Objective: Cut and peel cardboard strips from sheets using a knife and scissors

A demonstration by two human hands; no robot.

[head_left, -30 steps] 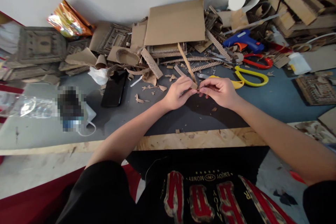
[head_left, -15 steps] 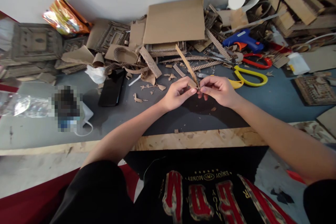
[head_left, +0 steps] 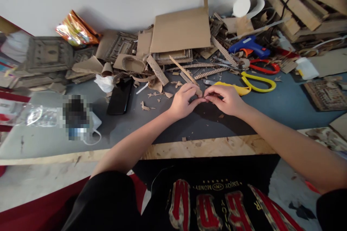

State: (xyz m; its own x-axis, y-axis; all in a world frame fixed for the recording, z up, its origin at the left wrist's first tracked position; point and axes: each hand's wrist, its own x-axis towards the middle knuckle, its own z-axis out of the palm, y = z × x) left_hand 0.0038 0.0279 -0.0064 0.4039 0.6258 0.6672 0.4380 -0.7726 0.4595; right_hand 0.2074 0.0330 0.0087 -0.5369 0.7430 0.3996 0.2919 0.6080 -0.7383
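My left hand (head_left: 184, 100) is closed in a pinch on a narrow cardboard strip (head_left: 183, 68), which slants up and to the left from the fingers. My right hand (head_left: 227, 99) meets it fingertip to fingertip, thumb and fingers pinched together. Whatever lies between the right fingertips is too small and covered to make out. Just beyond the right hand lies a tool with a yellow handle (head_left: 241, 89), partly hidden by the hand. Ridged cardboard strips (head_left: 211, 73) and torn cardboard scraps (head_left: 145, 106) lie around both hands on the grey tabletop (head_left: 162, 128).
A black phone (head_left: 119, 97) lies left of my hands. At the back stand a cardboard sheet (head_left: 181, 30) and layered cardboard pieces (head_left: 50, 54). A blue glue gun (head_left: 251, 47), red-handled scissors (head_left: 264, 66) and a small white bottle (head_left: 307, 68) are to the right.
The strip has tipped further to the left and lower. My fingertips have drawn together, and the right-hand fingers that hung below are now tucked in. The whole view has shifted slightly.
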